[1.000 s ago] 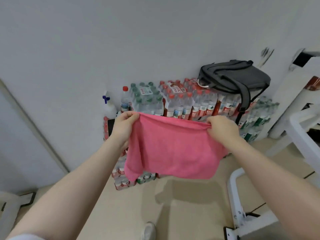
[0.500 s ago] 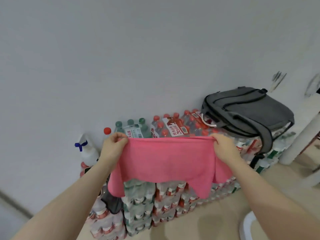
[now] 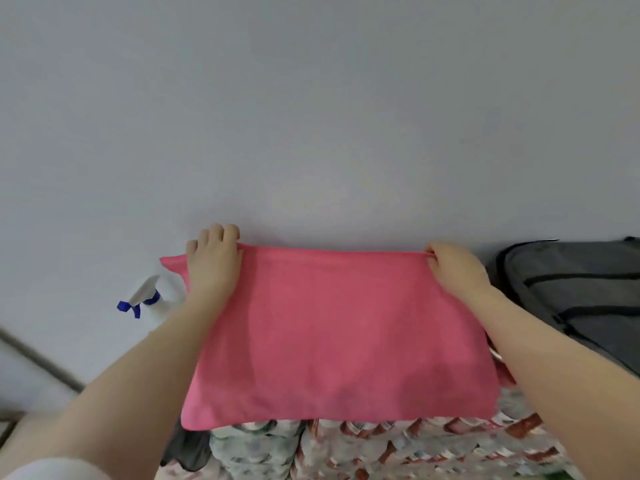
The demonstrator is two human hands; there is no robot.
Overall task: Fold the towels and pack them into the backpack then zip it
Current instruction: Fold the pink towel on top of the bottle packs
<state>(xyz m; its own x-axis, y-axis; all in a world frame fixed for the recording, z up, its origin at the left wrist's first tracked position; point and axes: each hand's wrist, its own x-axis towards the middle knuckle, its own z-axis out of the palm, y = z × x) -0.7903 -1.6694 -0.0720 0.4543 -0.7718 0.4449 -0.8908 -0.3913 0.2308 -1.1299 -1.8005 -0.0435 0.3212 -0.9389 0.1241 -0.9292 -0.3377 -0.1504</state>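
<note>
Raised higher now, pink towel (image 3: 332,334) — top corners pinched by left hand (image 3: 213,261), right hand (image 3: 455,268).

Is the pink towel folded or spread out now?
Spread out: the left hand and right hand hold the pink towel stretched flat.

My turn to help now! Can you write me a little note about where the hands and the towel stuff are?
Left hand: gripping the pink towel's top left corner.
Right hand: gripping its top right corner.
The towel is stretched flat over the stacked packs of water bottles.
The grey backpack lies to the right on the packs.
Done: towel spread out.
Left: fold it, pack it, zip the backpack.
</note>
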